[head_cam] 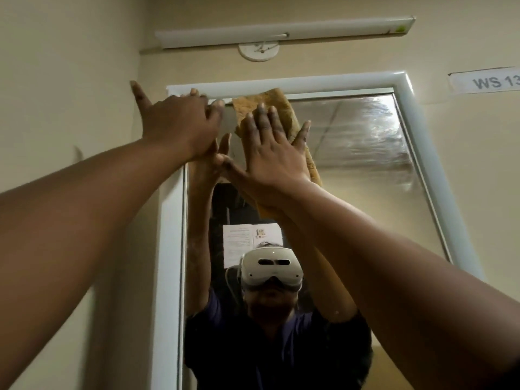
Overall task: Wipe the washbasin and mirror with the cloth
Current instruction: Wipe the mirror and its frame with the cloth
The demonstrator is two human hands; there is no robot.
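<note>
- The cloth (270,108), tan and mottled, lies flat against the mirror (351,164) near its top edge, just left of the frame's centre; its upper corner overlaps the white mirror frame (309,83).
- The right hand (270,153) presses the cloth to the glass with its palm, fingers straight and spread, the thumb angled out toward the lower left.
- A strip of cloth shows past the hand's right side and runs down toward the wrist; part of what is seen there may be its reflection, and I cannot tell which.
- The left hand (174,125), in the upper left of the picture, rests on the top left corner of the mirror frame, fingertips on the top bar; its thumb sticks up against the wall (70,80), and it holds nothing.
- In the glass, low in the picture, is the reflection of a person in a dark shirt wearing a white headset (271,267), both arms raised.
- Above the mirror hangs a long white light fitting (284,33) over a round wall plate (259,50).
- At the right edge a paper label (486,83) reads "WS 13".
</note>
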